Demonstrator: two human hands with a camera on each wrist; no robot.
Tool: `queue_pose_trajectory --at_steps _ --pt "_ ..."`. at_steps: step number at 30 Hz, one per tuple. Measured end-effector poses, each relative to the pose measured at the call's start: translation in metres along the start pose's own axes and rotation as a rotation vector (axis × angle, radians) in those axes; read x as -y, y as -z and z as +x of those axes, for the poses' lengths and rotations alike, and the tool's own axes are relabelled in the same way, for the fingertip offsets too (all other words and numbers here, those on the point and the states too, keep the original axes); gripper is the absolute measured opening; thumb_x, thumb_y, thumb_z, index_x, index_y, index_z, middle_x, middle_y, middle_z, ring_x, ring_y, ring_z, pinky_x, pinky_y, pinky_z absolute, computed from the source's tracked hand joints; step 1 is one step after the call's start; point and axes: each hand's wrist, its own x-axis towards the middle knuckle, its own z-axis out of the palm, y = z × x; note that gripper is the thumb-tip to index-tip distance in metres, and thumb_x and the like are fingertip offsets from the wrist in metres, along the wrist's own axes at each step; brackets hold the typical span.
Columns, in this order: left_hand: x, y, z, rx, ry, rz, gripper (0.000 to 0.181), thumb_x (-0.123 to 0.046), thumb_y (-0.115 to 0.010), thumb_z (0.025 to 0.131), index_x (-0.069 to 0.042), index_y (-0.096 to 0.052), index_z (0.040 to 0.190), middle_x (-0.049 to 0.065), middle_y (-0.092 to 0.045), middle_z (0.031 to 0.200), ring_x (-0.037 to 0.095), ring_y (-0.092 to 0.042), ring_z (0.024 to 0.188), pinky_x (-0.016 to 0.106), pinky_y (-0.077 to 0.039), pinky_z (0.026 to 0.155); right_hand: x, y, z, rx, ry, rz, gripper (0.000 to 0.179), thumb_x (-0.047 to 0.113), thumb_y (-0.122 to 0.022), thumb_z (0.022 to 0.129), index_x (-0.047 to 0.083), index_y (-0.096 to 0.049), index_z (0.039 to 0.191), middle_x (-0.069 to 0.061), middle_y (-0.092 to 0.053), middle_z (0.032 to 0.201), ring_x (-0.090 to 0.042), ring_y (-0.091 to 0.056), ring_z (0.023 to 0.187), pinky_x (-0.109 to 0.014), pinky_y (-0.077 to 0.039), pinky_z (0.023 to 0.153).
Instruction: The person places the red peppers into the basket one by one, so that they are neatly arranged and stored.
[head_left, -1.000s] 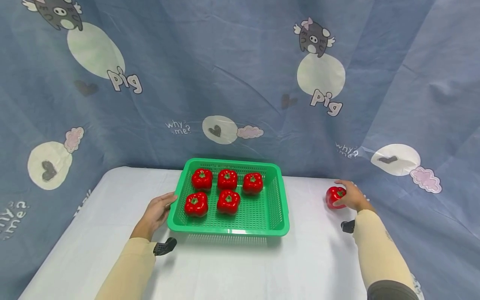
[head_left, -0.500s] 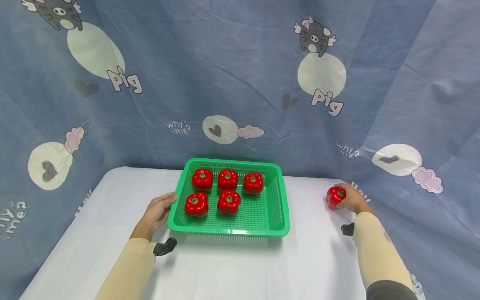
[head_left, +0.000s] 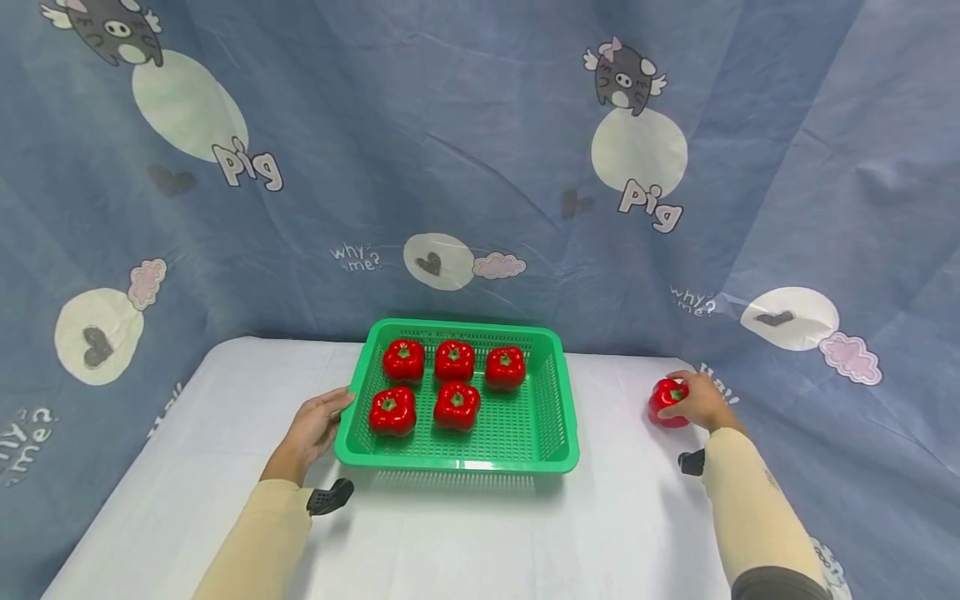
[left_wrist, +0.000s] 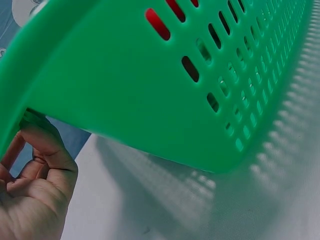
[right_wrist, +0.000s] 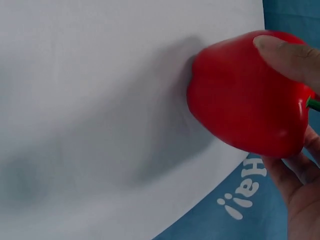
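On the right of the head view, my right hand (head_left: pixel 701 402) holds a red bell pepper (head_left: pixel 662 407) with a green stem. The right wrist view shows the thumb (right_wrist: pixel 282 52) on one side of the pepper (right_wrist: pixel 240 95) and fingers under the other, with its shadow on the white cloth beside it. My left hand (head_left: pixel 315 423) grips the left rim of a green plastic basket (head_left: pixel 450 464). In the left wrist view, the fingers (left_wrist: pixel 47 142) curl up at the underside of the basket's rim. Several red bell peppers (head_left: pixel 457 406) sit in the basket, in its left and middle parts.
The basket stands on a white-covered table (head_left: pixel 465 542). A blue cloth (head_left: pixel 480 150) printed with pigs and clouds hangs behind the table and extends past its right edge.
The right hand's fingers have come closer round the pepper, which has moved slightly left and toward the person. The left hand and the basket have stayed in place.
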Motion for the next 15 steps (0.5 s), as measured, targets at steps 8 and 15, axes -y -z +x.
queue_pose_trajectory --at_steps 8,15 --pt "0.0 0.0 -0.002 0.012 -0.005 -0.019 0.06 -0.019 -0.056 0.099 0.004 -0.03 0.148 0.008 -0.051 0.128 -0.003 -0.06 0.088 0.019 -0.054 0.086 0.003 -0.009 -0.005 -0.017 0.0 0.008 0.084 0.015 -0.083 0.075 -0.004 -0.034 0.141 -0.031 -0.035 0.134 -0.051 -0.032 0.123 -0.059 -0.049 0.093" --pt "-0.002 0.001 -0.001 0.012 0.008 -0.057 0.06 -0.019 -0.056 0.099 0.002 -0.03 0.149 0.004 -0.052 0.124 -0.002 -0.061 0.087 0.019 -0.054 0.087 0.008 -0.014 -0.007 -0.017 -0.036 0.029 0.086 0.019 -0.082 0.077 -0.002 -0.032 0.144 -0.03 -0.037 0.135 -0.05 -0.033 0.123 -0.059 -0.047 0.095"
